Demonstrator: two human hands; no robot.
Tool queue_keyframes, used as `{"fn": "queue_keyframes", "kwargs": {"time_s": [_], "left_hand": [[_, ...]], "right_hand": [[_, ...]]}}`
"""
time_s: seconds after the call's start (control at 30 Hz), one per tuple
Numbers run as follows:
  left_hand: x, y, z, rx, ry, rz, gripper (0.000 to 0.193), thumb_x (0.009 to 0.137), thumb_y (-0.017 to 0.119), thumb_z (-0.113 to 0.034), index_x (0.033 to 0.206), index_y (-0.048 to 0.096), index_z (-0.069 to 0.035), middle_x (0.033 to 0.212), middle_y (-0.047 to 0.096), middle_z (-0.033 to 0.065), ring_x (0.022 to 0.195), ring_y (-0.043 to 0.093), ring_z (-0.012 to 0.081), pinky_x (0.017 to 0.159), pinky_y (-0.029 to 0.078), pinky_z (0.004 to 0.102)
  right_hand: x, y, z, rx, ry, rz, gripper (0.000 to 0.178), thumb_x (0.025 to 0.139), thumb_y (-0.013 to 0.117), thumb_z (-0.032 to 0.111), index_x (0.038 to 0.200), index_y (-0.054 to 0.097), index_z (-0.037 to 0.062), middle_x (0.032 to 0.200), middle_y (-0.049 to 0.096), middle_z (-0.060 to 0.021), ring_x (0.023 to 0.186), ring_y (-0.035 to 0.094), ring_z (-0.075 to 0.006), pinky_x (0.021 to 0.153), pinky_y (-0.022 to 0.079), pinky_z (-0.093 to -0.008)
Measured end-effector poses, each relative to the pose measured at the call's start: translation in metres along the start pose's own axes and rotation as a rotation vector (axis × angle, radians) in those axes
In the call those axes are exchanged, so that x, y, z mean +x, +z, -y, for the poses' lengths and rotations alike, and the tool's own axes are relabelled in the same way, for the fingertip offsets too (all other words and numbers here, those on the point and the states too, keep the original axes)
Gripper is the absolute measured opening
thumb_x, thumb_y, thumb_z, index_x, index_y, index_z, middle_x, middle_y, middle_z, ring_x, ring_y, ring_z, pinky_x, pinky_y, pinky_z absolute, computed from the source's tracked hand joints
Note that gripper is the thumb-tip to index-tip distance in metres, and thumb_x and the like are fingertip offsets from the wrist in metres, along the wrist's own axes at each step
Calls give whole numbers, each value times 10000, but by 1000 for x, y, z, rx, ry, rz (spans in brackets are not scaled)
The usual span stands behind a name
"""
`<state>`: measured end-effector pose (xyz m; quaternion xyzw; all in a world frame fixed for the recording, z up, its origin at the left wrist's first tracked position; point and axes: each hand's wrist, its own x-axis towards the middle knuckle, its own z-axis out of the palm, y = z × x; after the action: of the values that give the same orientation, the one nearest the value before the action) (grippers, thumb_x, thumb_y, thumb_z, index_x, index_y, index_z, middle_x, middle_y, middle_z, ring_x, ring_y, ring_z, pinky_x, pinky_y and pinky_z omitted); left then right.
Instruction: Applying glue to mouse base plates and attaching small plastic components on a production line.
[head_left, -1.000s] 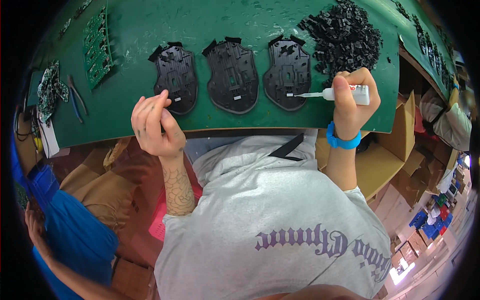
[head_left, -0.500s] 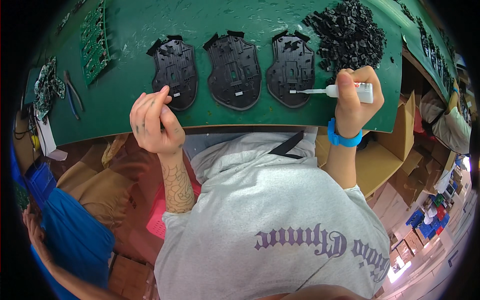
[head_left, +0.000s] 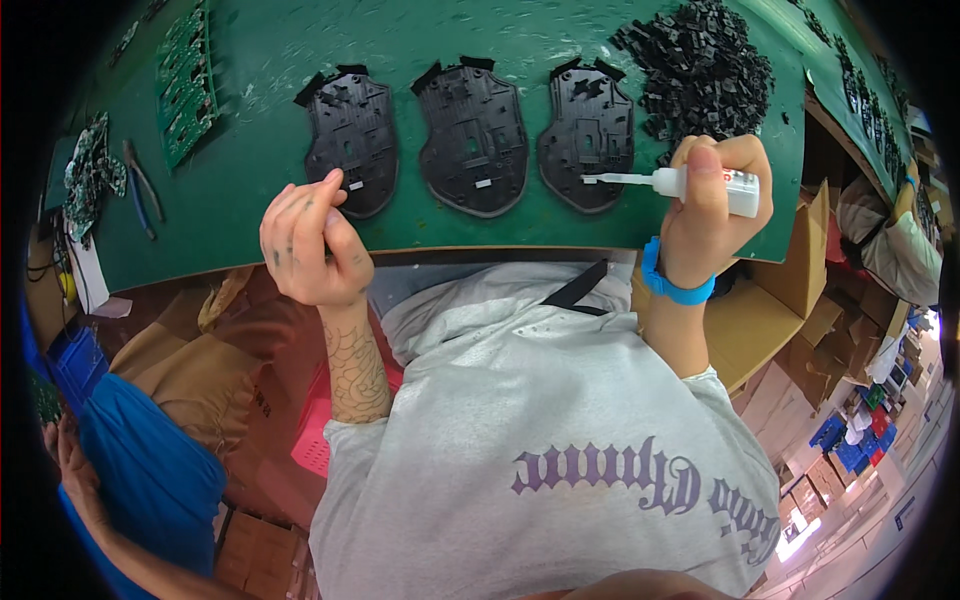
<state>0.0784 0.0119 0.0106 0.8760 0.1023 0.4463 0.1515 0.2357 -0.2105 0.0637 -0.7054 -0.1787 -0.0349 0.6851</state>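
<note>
Three black plastic shells lie in a row on the green work surface: a left shell (head_left: 350, 125), a middle shell (head_left: 462, 120) and a right shell (head_left: 586, 125). Each has a small white piece near its lower part. My right hand (head_left: 712, 205) is closed around a small white glue bottle (head_left: 741, 192), held sideways. Its long thin nozzle (head_left: 625, 179) points left, with the tip at the white piece of the right shell. Beside the lower edge of the left shell, my left hand (head_left: 315, 245) has its fingers curled together; anything inside them is hidden.
A heap of small black parts (head_left: 705, 70) sits behind my right hand. Green circuit boards (head_left: 187, 85) and pliers (head_left: 143, 190) lie at the left. An open cardboard box (head_left: 755, 320) stands below the table's right edge. A person in blue (head_left: 150, 470) is at lower left.
The bottle tilts slightly more, and my right wrist has shifted a little left. The nozzle tip stays at the right shell's white piece. My left hand hardly moves.
</note>
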Motion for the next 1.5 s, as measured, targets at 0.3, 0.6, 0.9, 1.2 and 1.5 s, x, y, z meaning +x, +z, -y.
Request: {"fn": "queue_keyframes", "kwargs": {"time_s": [0.3, 0.6, 0.9, 1.2, 1.5], "left_hand": [[-1, 2, 1, -36, -8, -18, 248, 744, 513, 27, 912, 696, 27, 737, 650, 84, 717, 620, 226, 757, 517, 375], [-4, 2, 5, -33, 25, -61, 244, 735, 521, 16, 902, 699, 22, 730, 646, 70, 695, 625, 219, 740, 519, 379], [-5, 3, 6, -21, 25, -66, 230, 736, 520, 10, 883, 697, 13, 733, 650, 70, 696, 634, 218, 754, 522, 381], [-5, 6, 11, -86, 160, -108, 226, 608, 554, -61, 776, 705, -76, 694, 616, 20, 676, 631, 171, 672, 565, 339], [-12, 4, 8, -110, 144, -133, 205, 584, 573, -84, 747, 698, -76, 661, 608, 19, 659, 633, 171, 651, 569, 332]], "right_hand": [[2, 39, 1, -6, 7, 175, 262, 738, 773, 114, 647, 536, 48, 573, 535, 30, 522, 434, -22, 484, 330, -178], [2, 46, -3, -153, -9, 253, 294, 732, 791, 138, 634, 526, 55, 554, 519, 46, 516, 434, -14, 469, 322, -181], [5, 52, 1, -167, -37, 159, 297, 748, 785, 146, 633, 525, 62, 555, 537, 42, 513, 446, -13, 472, 326, -176], [0, 104, 16, -56, -88, 329, 289, 725, 803, 138, 651, 535, 57, 554, 533, 43, 516, 462, -8, 459, 337, -175], [-6, 127, 10, -149, -70, 403, 290, 783, 770, 168, 665, 536, 44, 566, 556, 35, 521, 475, -2, 466, 331, -157]]}}
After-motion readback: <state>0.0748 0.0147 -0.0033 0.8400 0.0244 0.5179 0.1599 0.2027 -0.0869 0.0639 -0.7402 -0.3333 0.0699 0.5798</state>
